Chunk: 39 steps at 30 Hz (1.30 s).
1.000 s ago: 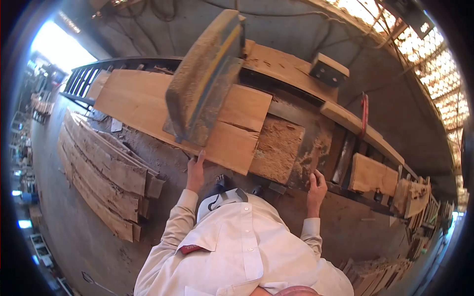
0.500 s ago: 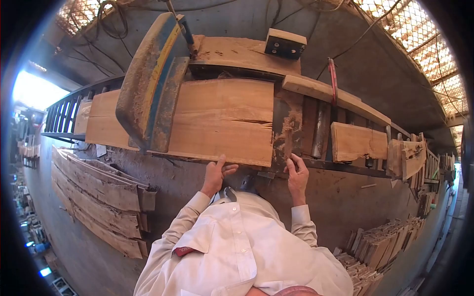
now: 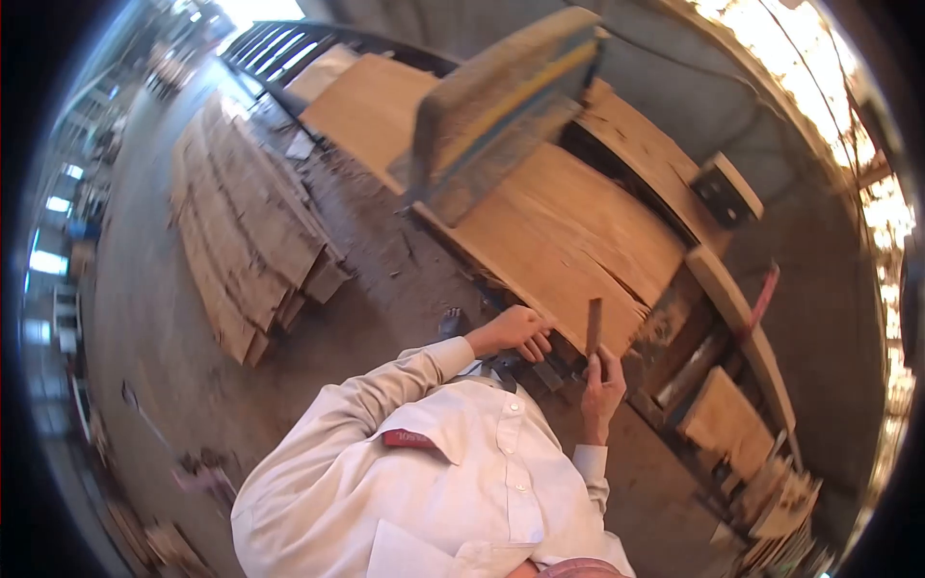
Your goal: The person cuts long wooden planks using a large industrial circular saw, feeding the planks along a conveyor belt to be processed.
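A wide sawn wooden board (image 3: 568,222) with a split in its right part lies on the machine bed and runs beneath a dusty guard. In my right hand (image 3: 602,390) a short, flat wooden strip (image 3: 594,326) stands up between thumb and fingers, its upper part overlapping the board's right end. My left hand (image 3: 515,330) is at the board's near edge, fingers loosely bent and apart, holding nothing that shows.
The guard (image 3: 501,106), blue and yellow under dust, spans the board. Long rough planks (image 3: 246,222) are stacked on the floor at left. A shorter wood piece (image 3: 727,422) lies on the rollers at right, near a red handle (image 3: 764,299).
My view has swung, so the machine now slants down to the right. My right hand has brought the strip from beside the board's end to over its corner; my left fingers have bent more.
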Each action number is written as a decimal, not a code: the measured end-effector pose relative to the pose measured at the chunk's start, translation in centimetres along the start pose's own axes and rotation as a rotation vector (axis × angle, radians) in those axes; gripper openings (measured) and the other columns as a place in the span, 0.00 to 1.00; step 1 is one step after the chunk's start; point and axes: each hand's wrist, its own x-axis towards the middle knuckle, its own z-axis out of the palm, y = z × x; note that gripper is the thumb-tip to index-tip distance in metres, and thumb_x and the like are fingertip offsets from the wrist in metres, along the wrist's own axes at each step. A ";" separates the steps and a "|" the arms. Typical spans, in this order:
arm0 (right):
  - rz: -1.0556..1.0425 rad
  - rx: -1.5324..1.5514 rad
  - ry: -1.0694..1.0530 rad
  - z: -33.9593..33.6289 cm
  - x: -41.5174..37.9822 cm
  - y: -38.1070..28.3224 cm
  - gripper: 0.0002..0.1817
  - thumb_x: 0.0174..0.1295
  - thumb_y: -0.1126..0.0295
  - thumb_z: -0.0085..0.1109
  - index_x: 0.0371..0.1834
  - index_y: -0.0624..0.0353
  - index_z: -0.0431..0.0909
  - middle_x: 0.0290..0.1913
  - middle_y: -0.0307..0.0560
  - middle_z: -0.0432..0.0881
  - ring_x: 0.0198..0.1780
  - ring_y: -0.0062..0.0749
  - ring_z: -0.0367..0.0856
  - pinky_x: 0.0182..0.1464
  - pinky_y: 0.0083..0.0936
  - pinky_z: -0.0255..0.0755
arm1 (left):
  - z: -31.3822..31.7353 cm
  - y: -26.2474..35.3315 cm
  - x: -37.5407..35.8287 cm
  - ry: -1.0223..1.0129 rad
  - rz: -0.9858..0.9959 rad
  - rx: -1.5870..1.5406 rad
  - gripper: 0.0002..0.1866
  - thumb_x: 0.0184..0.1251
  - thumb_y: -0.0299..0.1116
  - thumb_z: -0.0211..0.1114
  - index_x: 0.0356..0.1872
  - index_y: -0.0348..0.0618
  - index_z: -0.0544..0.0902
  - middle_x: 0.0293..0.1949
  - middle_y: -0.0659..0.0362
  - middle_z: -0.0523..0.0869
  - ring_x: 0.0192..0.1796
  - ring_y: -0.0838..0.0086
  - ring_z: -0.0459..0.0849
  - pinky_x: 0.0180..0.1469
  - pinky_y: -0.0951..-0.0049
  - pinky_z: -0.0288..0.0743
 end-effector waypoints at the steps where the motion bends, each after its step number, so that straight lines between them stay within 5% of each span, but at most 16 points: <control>1: -0.116 -0.074 -0.055 0.9 0.1 0.2 0.11 0.69 0.76 0.60 0.52 0.64 0.84 0.36 0.43 0.83 0.33 0.21 0.77 0.38 0.19 0.73 | 0.6 0.4 -1.7 -0.016 0.108 -0.014 0.24 0.77 0.41 0.61 0.58 0.27 0.75 0.52 0.45 0.86 0.45 0.62 0.91 0.45 0.68 0.87; 3: -0.217 -0.131 -0.187 2.6 0.2 -1.2 0.10 0.66 0.77 0.62 0.50 0.63 0.85 0.35 0.47 0.82 0.35 0.29 0.80 0.40 0.24 0.74 | 0.6 -0.2 -3.5 -0.035 0.277 -0.087 0.20 0.75 0.36 0.64 0.57 0.29 0.76 0.52 0.46 0.86 0.44 0.64 0.90 0.48 0.67 0.86; 7: -0.178 -0.074 -0.471 5.8 -0.3 -3.5 0.12 0.67 0.77 0.63 0.52 0.61 0.85 0.37 0.49 0.83 0.38 0.34 0.83 0.43 0.30 0.76 | -2.7 -1.5 -6.1 0.033 0.317 -0.173 0.14 0.74 0.34 0.66 0.50 0.33 0.80 0.45 0.49 0.88 0.42 0.67 0.90 0.47 0.68 0.86; 10: -0.226 -0.100 -0.497 8.1 -0.8 -5.1 0.12 0.66 0.77 0.64 0.52 0.64 0.84 0.41 0.46 0.85 0.41 0.30 0.83 0.45 0.23 0.76 | -5.7 -2.9 -7.8 0.168 0.330 -0.230 0.13 0.74 0.35 0.66 0.46 0.34 0.81 0.41 0.50 0.89 0.40 0.67 0.90 0.45 0.69 0.86; 14: -0.299 -0.198 -0.163 7.5 -0.5 -5.5 0.11 0.69 0.73 0.62 0.52 0.63 0.84 0.46 0.51 0.84 0.47 0.40 0.84 0.51 0.29 0.77 | -15.0 -5.4 -11.1 0.474 0.299 -0.173 0.15 0.72 0.35 0.67 0.49 0.32 0.81 0.40 0.50 0.89 0.39 0.66 0.91 0.40 0.68 0.87; 16: -0.133 -0.270 0.129 5.8 0.0 -2.5 0.11 0.69 0.72 0.62 0.51 0.65 0.83 0.48 0.52 0.85 0.49 0.43 0.84 0.53 0.31 0.77 | -22.4 -9.5 -11.6 0.701 0.241 0.046 0.16 0.71 0.35 0.67 0.51 0.32 0.82 0.38 0.51 0.90 0.38 0.66 0.91 0.40 0.68 0.87; 19: -0.202 -0.553 0.430 1.9 1.4 2.7 0.17 0.71 0.62 0.63 0.50 0.67 0.83 0.47 0.49 0.83 0.45 0.36 0.82 0.51 0.29 0.77 | -32.4 -13.2 -11.1 0.950 0.024 0.280 0.25 0.71 0.39 0.69 0.60 0.31 0.76 0.43 0.50 0.89 0.41 0.65 0.90 0.43 0.67 0.86; 21: -0.099 -0.718 0.487 -0.1 1.8 4.8 0.21 0.71 0.57 0.63 0.50 0.68 0.83 0.42 0.48 0.84 0.43 0.32 0.81 0.50 0.28 0.78 | -34.9 -9.9 -9.9 1.004 0.410 -0.239 0.29 0.72 0.41 0.68 0.62 0.27 0.72 0.49 0.46 0.85 0.45 0.60 0.89 0.47 0.63 0.86; 22: 0.075 -0.554 0.423 -0.5 2.2 5.8 0.22 0.71 0.56 0.62 0.49 0.69 0.83 0.42 0.49 0.85 0.43 0.33 0.82 0.49 0.28 0.77 | -36.3 -7.8 -9.2 0.991 0.584 -0.497 0.31 0.72 0.42 0.68 0.63 0.26 0.70 0.52 0.45 0.84 0.47 0.58 0.89 0.49 0.61 0.86; 24: 0.401 -0.208 0.309 -1.7 2.6 7.6 0.25 0.72 0.53 0.60 0.49 0.69 0.84 0.42 0.52 0.88 0.43 0.34 0.84 0.48 0.28 0.76 | -39.1 -2.9 -8.6 1.087 0.568 -0.295 0.36 0.75 0.47 0.65 0.68 0.25 0.64 0.58 0.43 0.80 0.52 0.56 0.87 0.56 0.58 0.83; 27: 0.358 -0.330 0.365 -1.3 3.0 10.1 0.26 0.71 0.50 0.61 0.47 0.69 0.85 0.39 0.50 0.89 0.41 0.30 0.85 0.48 0.28 0.76 | -41.6 3.1 -9.0 0.775 0.639 -0.526 0.37 0.77 0.52 0.60 0.68 0.26 0.66 0.55 0.44 0.82 0.52 0.56 0.87 0.58 0.58 0.82; 29: 0.289 -0.366 0.328 -0.7 3.0 7.5 0.26 0.70 0.50 0.62 0.47 0.67 0.86 0.41 0.50 0.90 0.42 0.30 0.85 0.49 0.29 0.77 | -43.7 5.3 -7.9 0.735 0.658 -0.511 0.35 0.78 0.55 0.57 0.64 0.27 0.70 0.51 0.47 0.86 0.46 0.59 0.90 0.49 0.59 0.87; 34: 0.382 -0.406 0.495 1.4 2.9 5.2 0.24 0.65 0.50 0.67 0.44 0.65 0.87 0.40 0.51 0.90 0.41 0.33 0.86 0.48 0.30 0.77 | -43.1 7.7 -6.7 0.679 0.614 -0.003 0.27 0.76 0.51 0.62 0.54 0.32 0.80 0.49 0.49 0.87 0.47 0.62 0.89 0.50 0.60 0.86; 39: 0.388 -0.286 0.560 2.4 0.8 3.0 0.22 0.65 0.52 0.68 0.40 0.65 0.85 0.36 0.49 0.88 0.38 0.34 0.85 0.46 0.33 0.77 | -44.8 6.2 -5.1 0.610 0.562 -0.227 0.25 0.76 0.47 0.63 0.58 0.33 0.78 0.50 0.52 0.85 0.50 0.63 0.87 0.51 0.57 0.85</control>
